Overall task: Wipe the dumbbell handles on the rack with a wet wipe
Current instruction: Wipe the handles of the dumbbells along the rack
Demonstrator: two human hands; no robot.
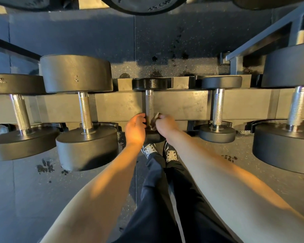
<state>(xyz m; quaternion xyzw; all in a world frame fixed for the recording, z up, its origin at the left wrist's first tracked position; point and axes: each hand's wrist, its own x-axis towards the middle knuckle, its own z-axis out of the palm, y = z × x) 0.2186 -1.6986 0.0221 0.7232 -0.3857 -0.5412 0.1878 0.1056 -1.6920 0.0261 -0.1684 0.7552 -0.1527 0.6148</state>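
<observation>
A small black dumbbell with a knurled steel handle (149, 104) lies across the rack (182, 106) in the middle of the view. My right hand (166, 122) pinches a crumpled wet wipe (155, 118) against the near end of that handle. On the handle's left side, my left hand (135, 128) curls its fingers toward the near end, by the near weight head. Whether its fingers close round the bar is hidden.
Larger dumbbells lie on the rack to the left (84, 111) and far left (20, 113); a small one (218, 107) and a big one (296, 107) lie to the right. Weight plates (142, 4) hang above. My legs and shoes (170, 155) stand on the rubber floor below.
</observation>
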